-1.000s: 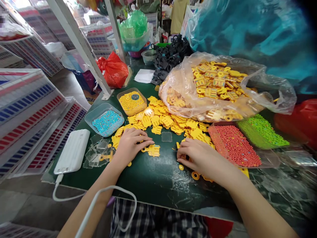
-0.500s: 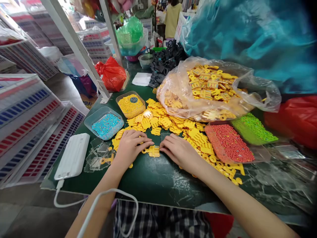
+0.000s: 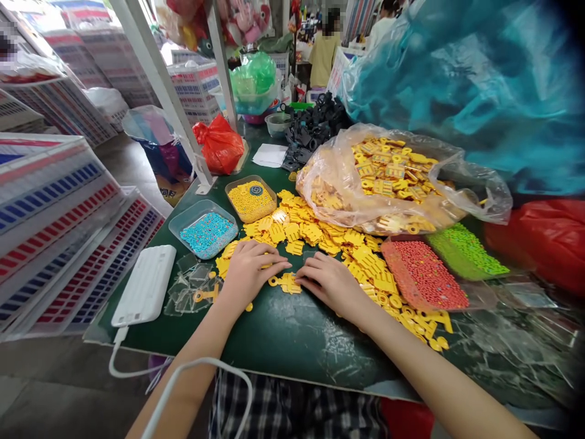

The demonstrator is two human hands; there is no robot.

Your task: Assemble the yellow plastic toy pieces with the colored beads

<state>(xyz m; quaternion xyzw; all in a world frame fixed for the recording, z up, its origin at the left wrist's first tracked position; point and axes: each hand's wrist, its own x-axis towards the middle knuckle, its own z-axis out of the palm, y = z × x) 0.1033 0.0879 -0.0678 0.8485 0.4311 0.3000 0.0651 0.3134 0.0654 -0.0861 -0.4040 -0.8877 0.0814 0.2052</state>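
A flat yellow plastic piece with a ring at one end lies on the green tabletop between my hands. My right hand is closed, its fingertips at the piece's right end. My left hand has its thumb and fingers pinched together just above the ring end; anything in that pinch is too small to make out. Beyond both hands spreads a pile of similar yellow pieces. Clear plastic pieces lie left of my left wrist, with a yellow piece among them.
Small tubs hold blue beads, yellow beads, red beads and green beads. A clear bag of yellow pieces stands behind the pile. At left lies a white power bank with a cable crossing my left forearm.
The view has shifted, so the scene sits slightly lower and mostly further right. A bluish strip seen on the yellow piece earlier no longer shows. Both hands keep nearly the same pose around it.
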